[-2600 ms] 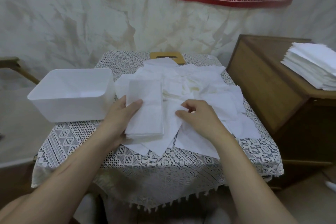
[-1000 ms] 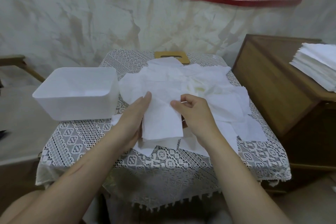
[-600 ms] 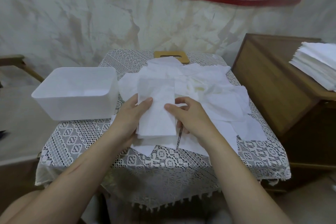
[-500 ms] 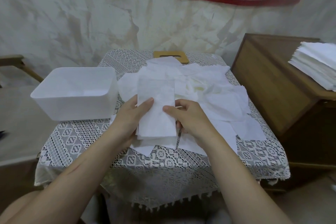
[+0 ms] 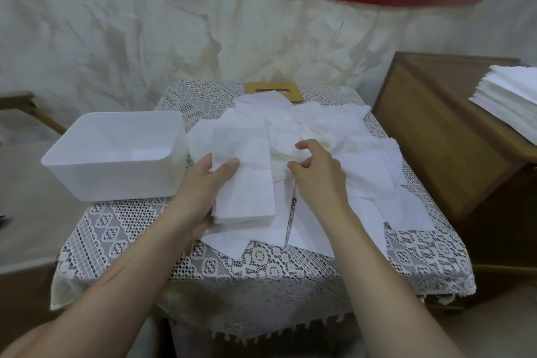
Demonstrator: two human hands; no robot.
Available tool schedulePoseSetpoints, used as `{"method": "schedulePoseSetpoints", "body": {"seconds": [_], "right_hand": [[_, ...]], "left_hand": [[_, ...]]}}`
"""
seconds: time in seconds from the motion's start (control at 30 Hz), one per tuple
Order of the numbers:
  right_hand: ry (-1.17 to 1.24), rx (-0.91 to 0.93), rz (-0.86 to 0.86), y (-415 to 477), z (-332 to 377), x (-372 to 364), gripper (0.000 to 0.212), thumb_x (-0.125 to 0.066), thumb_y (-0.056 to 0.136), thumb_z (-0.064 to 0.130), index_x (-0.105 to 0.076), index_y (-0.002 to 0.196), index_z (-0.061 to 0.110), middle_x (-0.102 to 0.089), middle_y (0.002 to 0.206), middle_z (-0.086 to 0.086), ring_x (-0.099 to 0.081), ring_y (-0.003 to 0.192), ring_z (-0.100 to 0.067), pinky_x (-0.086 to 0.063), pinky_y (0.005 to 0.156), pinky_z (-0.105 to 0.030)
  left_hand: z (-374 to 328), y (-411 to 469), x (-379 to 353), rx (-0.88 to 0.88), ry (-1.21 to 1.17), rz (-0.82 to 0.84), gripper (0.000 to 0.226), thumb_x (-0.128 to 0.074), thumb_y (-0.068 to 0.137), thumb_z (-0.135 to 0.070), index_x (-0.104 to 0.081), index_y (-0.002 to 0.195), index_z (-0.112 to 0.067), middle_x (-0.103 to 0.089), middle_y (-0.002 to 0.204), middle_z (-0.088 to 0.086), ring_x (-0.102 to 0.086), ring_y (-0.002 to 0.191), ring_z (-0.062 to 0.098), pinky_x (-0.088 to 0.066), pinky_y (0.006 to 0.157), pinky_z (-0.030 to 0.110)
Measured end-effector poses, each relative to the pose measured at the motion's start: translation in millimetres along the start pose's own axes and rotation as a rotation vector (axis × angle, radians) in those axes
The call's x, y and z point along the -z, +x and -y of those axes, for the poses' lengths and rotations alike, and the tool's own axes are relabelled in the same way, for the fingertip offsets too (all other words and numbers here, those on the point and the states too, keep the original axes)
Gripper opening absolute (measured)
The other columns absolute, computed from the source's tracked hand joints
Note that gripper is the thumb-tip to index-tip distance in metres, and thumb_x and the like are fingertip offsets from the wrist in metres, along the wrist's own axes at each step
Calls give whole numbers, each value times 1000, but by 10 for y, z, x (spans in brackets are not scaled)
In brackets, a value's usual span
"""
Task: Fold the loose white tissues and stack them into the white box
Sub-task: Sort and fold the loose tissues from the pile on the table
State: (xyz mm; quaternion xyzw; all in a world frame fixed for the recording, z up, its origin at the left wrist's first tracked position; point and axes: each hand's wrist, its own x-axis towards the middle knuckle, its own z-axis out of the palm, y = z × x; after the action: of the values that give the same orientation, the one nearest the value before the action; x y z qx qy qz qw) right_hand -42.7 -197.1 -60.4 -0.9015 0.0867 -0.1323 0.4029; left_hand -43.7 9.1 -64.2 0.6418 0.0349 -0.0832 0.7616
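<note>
A small pile of folded white tissues (image 5: 245, 183) lies near the front of the table. My left hand (image 5: 203, 186) holds its left edge, thumb on top and fingers underneath. Loose white tissues (image 5: 319, 131) spread in a heap over the middle and right of the table. My right hand (image 5: 316, 171) is over that heap just right of the folded pile, its fingers curled down onto a loose sheet; whether it pinches the sheet is hidden. The open white box (image 5: 116, 154) stands at the left of the table, beside the folded pile.
The small table wears a lace cloth (image 5: 261, 264). A wooden board (image 5: 273, 88) peeks out at the back under the tissues. A wooden cabinet (image 5: 453, 136) stands to the right, with a stack of white sheets (image 5: 511, 99) on it. The wall is close behind.
My right hand has left the folded pile and moved right and back onto the loose heap. My left hand still holds the folded pile, which has settled onto the table.
</note>
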Motion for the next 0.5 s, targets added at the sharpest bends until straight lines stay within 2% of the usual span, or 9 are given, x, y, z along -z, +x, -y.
{"method": "schedulePoseSetpoints", "body": {"seconds": [0.1,0.2,0.3,0.4,0.5], "right_hand": [[-169,45,-69,108,7,-124,34,-55,96,18,-54,129,26,-70,88,-2,-62,88,-29,-42,67,-37],[-233,62,-143,179,0,-183,20,-52,100,20,-61,117,25,-72,90,-2,-64,88,-30,-35,65,-35],[-169,117,-168,161,53,-136,14,-52,103,24,-66,106,24,-71,85,1,-64,87,-29,-40,68,-36],[-92,201,-101,66,87,-45,10,-54,101,25,-65,100,25,-72,80,5,-67,75,-25,-53,74,-39],[-126,206,29,-114,63,108,10,-55,100,27,-64,97,28,-71,86,9,-68,68,-18,-55,76,-39]], "left_hand": [[11,28,23,6,-2,0,20,-65,100,-28,-69,119,-22,-78,111,7,-75,105,32,-59,89,56],[5,20,38,0,-10,3,21,-64,101,-25,-68,120,-18,-79,111,7,-75,104,30,-60,89,52],[4,1,58,-2,5,0,21,-64,101,-27,-68,120,-19,-79,111,6,-75,104,29,-59,93,55],[-1,-31,60,-10,9,-6,20,-64,101,-26,-68,120,-20,-79,111,5,-75,104,30,-59,92,55],[-8,-87,60,-20,13,-1,21,-64,101,-25,-68,120,-17,-79,111,6,-75,104,30,-59,92,53]]}}
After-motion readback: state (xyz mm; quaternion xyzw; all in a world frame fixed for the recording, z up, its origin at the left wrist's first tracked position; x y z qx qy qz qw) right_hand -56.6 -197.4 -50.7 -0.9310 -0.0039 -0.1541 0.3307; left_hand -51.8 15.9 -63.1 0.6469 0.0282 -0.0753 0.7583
